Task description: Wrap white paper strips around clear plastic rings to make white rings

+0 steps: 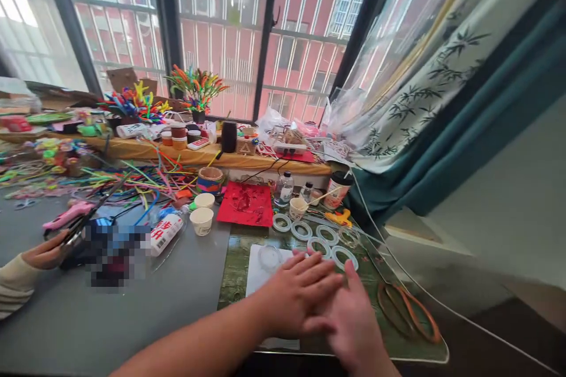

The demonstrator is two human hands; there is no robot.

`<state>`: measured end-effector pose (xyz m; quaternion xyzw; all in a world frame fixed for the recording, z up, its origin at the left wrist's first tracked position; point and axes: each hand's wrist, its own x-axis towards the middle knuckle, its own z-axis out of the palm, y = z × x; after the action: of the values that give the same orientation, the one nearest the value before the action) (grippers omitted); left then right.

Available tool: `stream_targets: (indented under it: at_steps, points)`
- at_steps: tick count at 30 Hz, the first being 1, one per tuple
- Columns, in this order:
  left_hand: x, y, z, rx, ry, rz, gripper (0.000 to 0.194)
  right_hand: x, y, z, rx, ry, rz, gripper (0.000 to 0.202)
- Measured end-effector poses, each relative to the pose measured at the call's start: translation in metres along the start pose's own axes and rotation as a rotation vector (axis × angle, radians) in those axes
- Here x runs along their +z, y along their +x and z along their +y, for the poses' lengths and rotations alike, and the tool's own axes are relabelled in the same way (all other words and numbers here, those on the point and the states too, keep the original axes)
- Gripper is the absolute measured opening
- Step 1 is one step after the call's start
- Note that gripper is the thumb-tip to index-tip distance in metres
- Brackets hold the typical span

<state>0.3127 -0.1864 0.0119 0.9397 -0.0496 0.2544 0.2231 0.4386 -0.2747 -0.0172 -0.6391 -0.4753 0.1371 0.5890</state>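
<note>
My left hand (305,291) lies across my right hand (354,315), palm against palm, over the front of the green mat (234,259). The left fingers are stretched out and slightly apart. My right thumb points up; the left hand hides most of the right fingers. No object shows between them. Just behind and below them lies a white sheet of paper (254,274), bearing a clear ring (269,258). Beyond my fingertips are several translucent ring-shaped molds (301,230). Scissors with orange-brown handles (415,315) lie right of my hands.
At the back stand a paper cup (298,208) with a stick, a clear bottle (286,188) and a lidded cup (338,189). A red sheet (245,203) lies beside two paper cups. At left, another person's hand (48,250) is near a pixelated phone-like device. A white cable hangs right.
</note>
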Motion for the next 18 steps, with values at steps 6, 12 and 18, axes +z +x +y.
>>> stream_targets:
  at_steps: [6,12,18]
  points:
    - [-0.065,-0.108,-0.035,-0.635,0.124,0.078,0.032,-0.030,-0.032,0.016,0.277,0.225,0.081,0.048]
    - [-0.154,-0.177,-0.049,-0.950,0.831,0.179,0.040,-0.035,-0.056,0.081,0.219,-0.103,0.080,0.045]
    - [-0.176,-0.187,-0.080,-1.320,0.933,-0.171,0.070,-0.031,-0.060,0.079,0.083,-0.231,0.020,0.035]
